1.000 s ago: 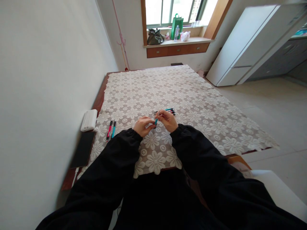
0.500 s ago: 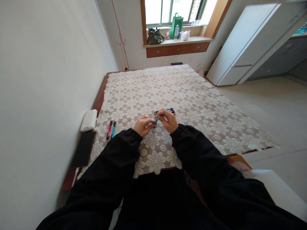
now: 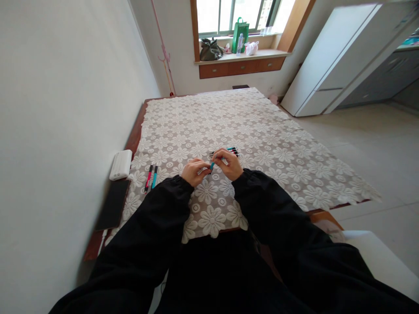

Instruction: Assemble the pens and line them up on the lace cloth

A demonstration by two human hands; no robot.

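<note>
Between my two hands, just above the lace tablecloth, is a teal pen, tilted. My left hand pinches its lower end, and my right hand has thumb and forefinger closed at its upper end. The fingers hide much of the pen. Behind my right hand lies a group of several pens, teal, pink and black, partly covered by that hand. To the left, a pink pen and another teal pen lie side by side, near my left sleeve.
At the table's left edge are a white power bank and a dark phone with a white cable. The wall runs close along that side. Beyond the table, a windowsill holds bags and a bottle. A white refrigerator stands at right.
My hands keep the same grip on the teal pen and have hardly moved. The whole view has shifted very slightly.
</note>
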